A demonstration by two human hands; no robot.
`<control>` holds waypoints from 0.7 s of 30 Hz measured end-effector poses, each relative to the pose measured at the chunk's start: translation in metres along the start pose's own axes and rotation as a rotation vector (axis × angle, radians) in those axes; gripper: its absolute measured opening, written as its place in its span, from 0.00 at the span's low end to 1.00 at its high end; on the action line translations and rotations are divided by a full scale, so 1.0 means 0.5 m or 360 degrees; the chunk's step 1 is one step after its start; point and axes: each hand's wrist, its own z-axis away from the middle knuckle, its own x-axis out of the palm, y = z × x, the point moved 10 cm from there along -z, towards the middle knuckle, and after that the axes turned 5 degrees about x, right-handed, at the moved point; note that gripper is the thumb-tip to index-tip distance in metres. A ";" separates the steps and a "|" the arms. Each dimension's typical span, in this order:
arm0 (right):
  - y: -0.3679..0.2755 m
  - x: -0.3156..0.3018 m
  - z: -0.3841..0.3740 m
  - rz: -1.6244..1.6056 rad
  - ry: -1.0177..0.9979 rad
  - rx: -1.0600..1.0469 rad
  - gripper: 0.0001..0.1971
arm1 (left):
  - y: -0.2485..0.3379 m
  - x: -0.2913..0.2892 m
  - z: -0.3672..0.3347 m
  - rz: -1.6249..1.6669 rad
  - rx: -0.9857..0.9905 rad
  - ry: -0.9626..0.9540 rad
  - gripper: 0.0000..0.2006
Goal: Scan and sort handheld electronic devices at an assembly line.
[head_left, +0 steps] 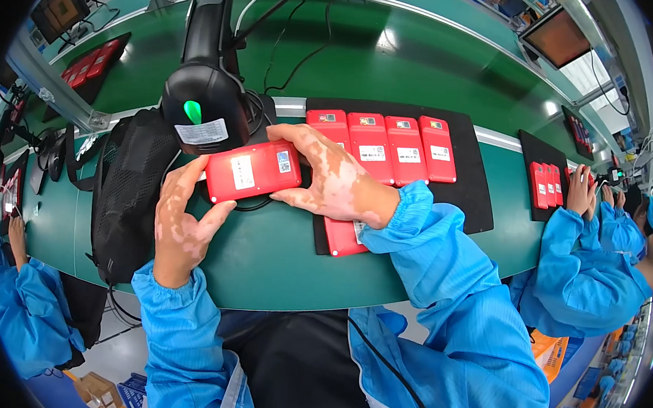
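A flat red rectangular device [262,170] with two white labels is held level between my hands. My left hand [180,227] grips its left end, thumb at the lower edge and fingers at the upper. My right hand [336,176] closes on its right end the same way. Just above the device stands a black handheld barcode scanner [205,91], its green light lit and its head pointing down toward the labels. Right of my right hand, several similar red devices [405,163] lie in a row on a black mat [475,193]. Another red device [341,240] is partly hidden under my right wrist.
A black mesh bag [124,196] lies left of my left hand on the green table [290,274]. Black cables [306,68] run behind the scanner. Co-workers in blue sleeves [578,270] sit at both sides, with more red devices [545,184] on a mat at right.
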 end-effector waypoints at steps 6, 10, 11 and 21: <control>0.018 0.004 0.001 -0.0089 0.0042 0.0096 0.45 | -0.008 0.001 0.002 -0.0013 -0.0080 -0.0011 0.38; 0.006 -0.009 0.009 -0.0066 0.0093 0.0053 0.45 | -0.009 0.004 0.007 -0.0040 -0.0116 -0.0006 0.36; 0.005 -0.015 0.008 -0.0176 0.0068 0.0065 0.45 | -0.002 0.003 0.004 -0.0028 -0.0090 0.0005 0.35; 0.033 -0.016 0.046 -0.1147 0.0240 0.0584 0.40 | 0.110 0.093 0.049 -0.0172 -0.0041 -0.0162 0.21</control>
